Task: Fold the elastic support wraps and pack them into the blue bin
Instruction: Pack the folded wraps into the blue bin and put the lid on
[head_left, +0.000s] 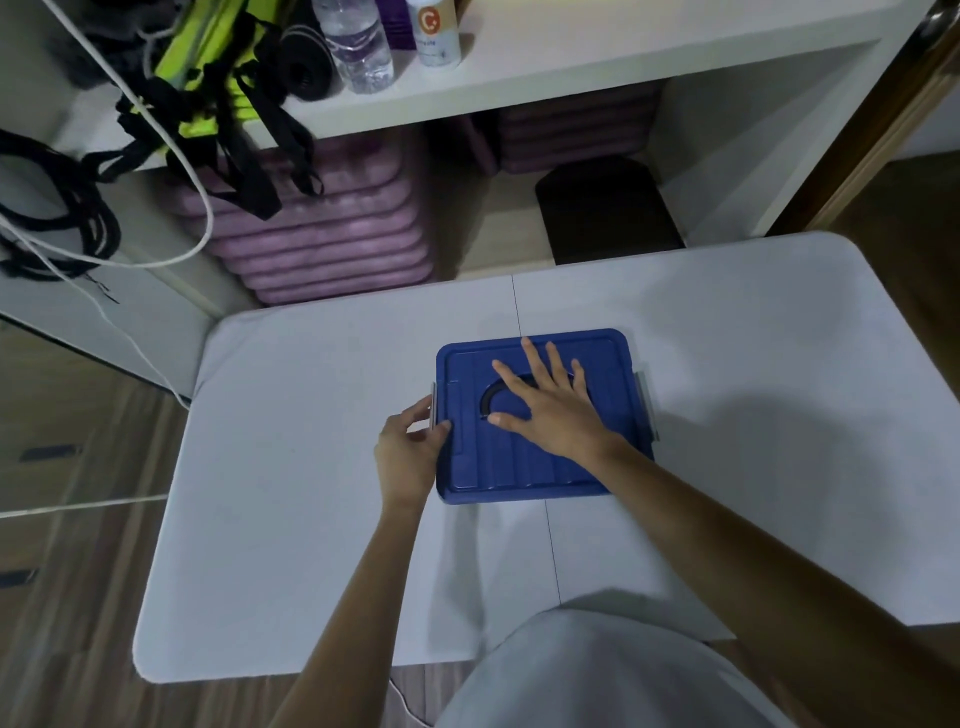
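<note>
**Two hands on a closed bin: finish the latch cleanly**

Two hands are at work on the blue rectangular plastic bin (540, 467), which sits near the middle of the white folding table (311, 519) with its ribbed lid on. Your right hand (550, 410) lies flat on the lid, fingers straight and spread over the dark curved handle recess (491, 400), gripping nothing. Your left hand (410, 447) is at the bin's left edge, thumb and fingers curled round the grey side clip (432, 410). The matching grey clip (647, 405) on the right side sits against the wall; whether it is locked cannot be told from here.

No elastic support wraps show on the table, so they are most likely inside already, and the step in hand seems to be working the left clip.

To do it well, keep the flat palm pressing down evenly so the lid stays seated and the bin does not slide on the smooth tabletop. Swing the clip with the thumb rather than pulling the whole bin sideways. Keep the fingertips clear of the gap under the clip. Then check the right clip in the same way.

Behind the table, purple stacked foam mats (322, 228) and a clear plastic water bottle (358, 47) sit well apart from the work.
</note>
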